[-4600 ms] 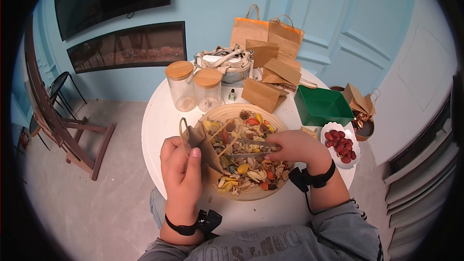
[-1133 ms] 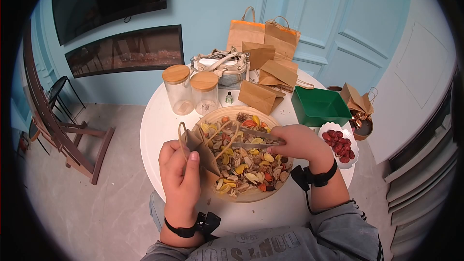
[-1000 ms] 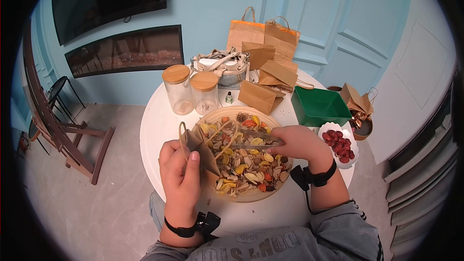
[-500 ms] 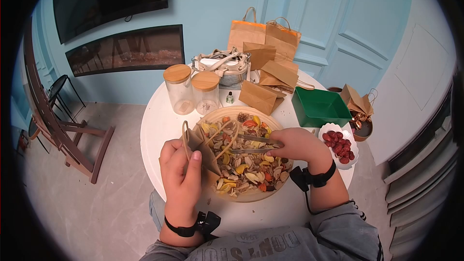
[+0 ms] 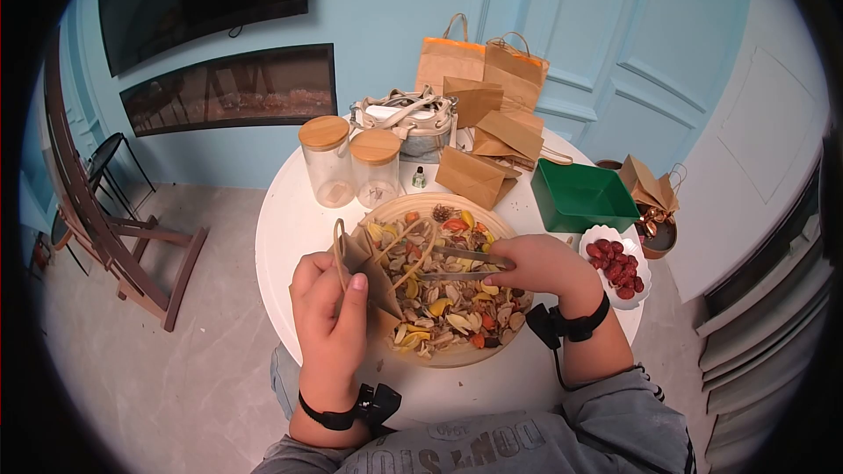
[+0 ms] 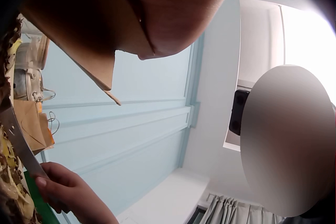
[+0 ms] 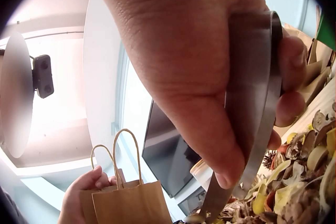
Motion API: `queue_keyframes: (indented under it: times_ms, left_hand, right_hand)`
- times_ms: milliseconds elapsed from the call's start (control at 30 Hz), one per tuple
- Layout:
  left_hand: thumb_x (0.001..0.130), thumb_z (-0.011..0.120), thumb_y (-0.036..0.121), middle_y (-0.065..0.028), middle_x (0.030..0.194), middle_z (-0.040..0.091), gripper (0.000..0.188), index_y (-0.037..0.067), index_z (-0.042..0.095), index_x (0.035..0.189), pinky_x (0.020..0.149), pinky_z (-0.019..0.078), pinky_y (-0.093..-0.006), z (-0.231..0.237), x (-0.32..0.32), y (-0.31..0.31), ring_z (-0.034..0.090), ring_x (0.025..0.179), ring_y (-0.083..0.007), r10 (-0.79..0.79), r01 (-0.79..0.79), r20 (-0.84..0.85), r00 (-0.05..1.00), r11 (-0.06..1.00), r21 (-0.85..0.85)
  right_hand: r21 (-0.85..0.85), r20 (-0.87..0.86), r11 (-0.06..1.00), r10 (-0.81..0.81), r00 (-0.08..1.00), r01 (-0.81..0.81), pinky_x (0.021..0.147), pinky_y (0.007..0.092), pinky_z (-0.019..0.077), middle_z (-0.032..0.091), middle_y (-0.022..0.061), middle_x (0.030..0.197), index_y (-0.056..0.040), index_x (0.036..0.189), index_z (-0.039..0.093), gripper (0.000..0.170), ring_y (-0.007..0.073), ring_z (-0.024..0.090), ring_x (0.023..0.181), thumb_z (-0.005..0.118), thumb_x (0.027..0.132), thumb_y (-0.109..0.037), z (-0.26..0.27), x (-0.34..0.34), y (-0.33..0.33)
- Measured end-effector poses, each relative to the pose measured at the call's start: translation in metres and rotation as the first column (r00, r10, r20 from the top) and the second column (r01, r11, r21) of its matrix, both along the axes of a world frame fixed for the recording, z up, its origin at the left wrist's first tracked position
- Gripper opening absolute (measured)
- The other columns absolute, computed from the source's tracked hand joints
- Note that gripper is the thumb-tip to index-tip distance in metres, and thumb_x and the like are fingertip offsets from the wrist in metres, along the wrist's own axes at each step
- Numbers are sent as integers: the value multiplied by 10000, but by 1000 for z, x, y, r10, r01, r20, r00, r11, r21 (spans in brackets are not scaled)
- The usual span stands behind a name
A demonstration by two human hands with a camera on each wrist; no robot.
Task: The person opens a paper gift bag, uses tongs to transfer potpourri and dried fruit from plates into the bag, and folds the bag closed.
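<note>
My left hand [image 5: 329, 307] holds a small brown paper bag [image 5: 379, 290] by its upper side, over the left part of a round wooden tray [image 5: 406, 204]. The bag's two twisted handles stand up, and its inside is mostly hidden. A dried potpourri mix [image 5: 458, 323] of beige, yellow and orange pieces fills the tray. Above the mix, my right hand [image 5: 544, 265] grips metal tongs [image 7: 252, 66], thumb on one arm and fingers round the other. The tongs point left toward the bag with their arms apart; their tips lie low among the pieces.
Two lidded glass jars [image 5: 328, 162], a small green bottle [image 5: 419, 177] and a handbag [image 5: 408, 127] stand behind the tray. Several paper bags [image 5: 479, 175] fill the back right. A green box [image 5: 584, 197] and a white dish [image 5: 642, 291] of red dates [image 5: 619, 263] stand at right.
The tongs have swung slightly toward the near side of the tray over the last second. The left hand keeps its hold on the bag, and the head view has shifted a little.
</note>
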State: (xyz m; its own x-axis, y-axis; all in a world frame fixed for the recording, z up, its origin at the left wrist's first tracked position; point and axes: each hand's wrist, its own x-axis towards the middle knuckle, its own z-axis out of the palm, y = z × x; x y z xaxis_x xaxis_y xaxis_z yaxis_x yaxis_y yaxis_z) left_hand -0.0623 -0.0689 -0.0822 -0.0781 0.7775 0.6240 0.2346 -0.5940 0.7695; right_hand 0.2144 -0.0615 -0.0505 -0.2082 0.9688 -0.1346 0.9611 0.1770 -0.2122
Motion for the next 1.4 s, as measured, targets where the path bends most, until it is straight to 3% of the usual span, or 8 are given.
queue_keyframes:
  times_ms: [667, 1067, 1167, 1400]
  left_hand:
    - [819, 614, 43, -96, 897, 528, 88, -14, 579, 761, 790, 385, -309, 3, -1, -1, 484, 854, -234, 6, -6, -8, 1000, 1000, -11]
    - [816, 617, 40, -95, 905, 536, 70, -16, 599, 778, 792, 384, -313, 0, 0, 0, 484, 855, -236, 4, -4, -7, 1000, 1000, 2]
    - [811, 615, 37, -97, 904, 534, 62, -16, 598, 784, 791, 384, -313, 0, -1, 0, 484, 854, -238, 8, -8, -20, 1000, 1000, -6]
    - [814, 612, 43, -96, 897, 532, 62, -15, 602, 795, 790, 384, -312, -1, 0, 1, 485, 853, -236, -5, 5, -7, 1000, 1000, 7]
  right_hand:
    - [-17, 19, 1000, 13, 1000, -13, 635, 400, 452, 587, 94, 710, -69, 870, 570, 415, 299, 601, 712, 658, 815, -471, -1, -3, 1]
    - [58, 2, 996, -71, 997, 70, 667, 394, 477, 647, 134, 800, -88, 952, 624, 375, 315, 626, 775, 683, 802, -426, 3, 3, -2]
    - [-5, 13, 997, -81, 997, 81, 675, 408, 475, 644, 142, 799, -80, 968, 620, 387, 327, 625, 783, 679, 805, -426, -2, 1, 0]
    - [-23, 26, 1000, 5, 1000, -4, 666, 431, 462, 615, 148, 758, -65, 933, 592, 380, 341, 615, 761, 642, 833, -428, -3, -2, 1]
